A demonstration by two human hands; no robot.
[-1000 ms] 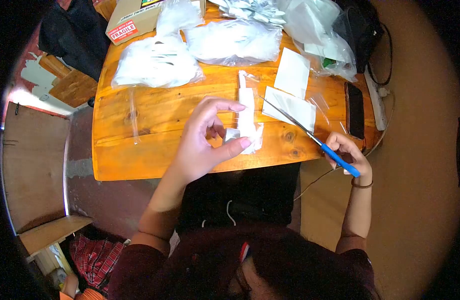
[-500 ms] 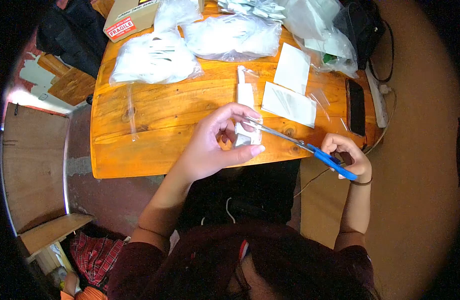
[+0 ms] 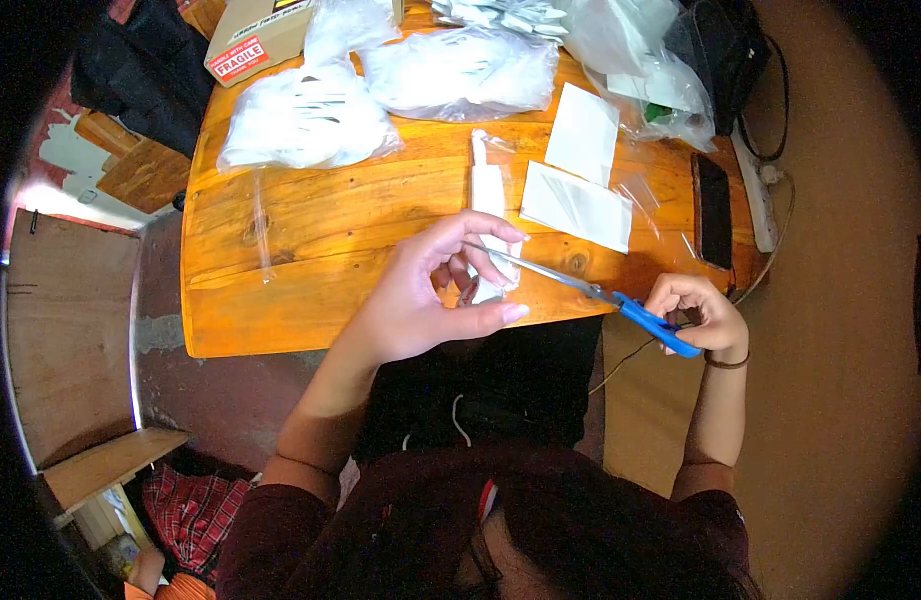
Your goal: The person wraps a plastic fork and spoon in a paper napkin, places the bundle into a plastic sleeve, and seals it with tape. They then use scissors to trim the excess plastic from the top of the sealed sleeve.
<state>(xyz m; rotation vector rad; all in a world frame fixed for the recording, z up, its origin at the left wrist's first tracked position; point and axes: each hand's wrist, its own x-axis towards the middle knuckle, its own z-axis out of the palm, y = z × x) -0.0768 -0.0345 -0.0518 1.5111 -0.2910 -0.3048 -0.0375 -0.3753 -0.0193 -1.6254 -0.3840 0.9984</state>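
My right hand (image 3: 695, 315) grips the blue handles of a pair of scissors (image 3: 640, 313) above the table's front right edge. The scissors' metal blades point left, and their tips reach behind the index finger of my left hand (image 3: 440, 290). My left hand's thumb and index finger are apart, while its other fingers curl against a long, narrow white packet (image 3: 487, 190) with clear plastic about it. Its lower end is partly hidden by the fingers. Beyond the hands, two flat white pieces (image 3: 577, 207) lie on the table, with thin clear plastic strips (image 3: 640, 200) beside them.
Clear bags of white items (image 3: 310, 120) stand along the back of the wooden table (image 3: 250, 320). A cardboard box (image 3: 250, 40) is at the back left. A phone (image 3: 712, 210), a white power strip (image 3: 755, 195) with its cable and a black bag (image 3: 725, 60) are at the right.
The scissors and right hand have shifted slightly, the blades reaching further left behind my left index finger. The left thumb and fingers have moved a little, and the packet's lower end looks turned.
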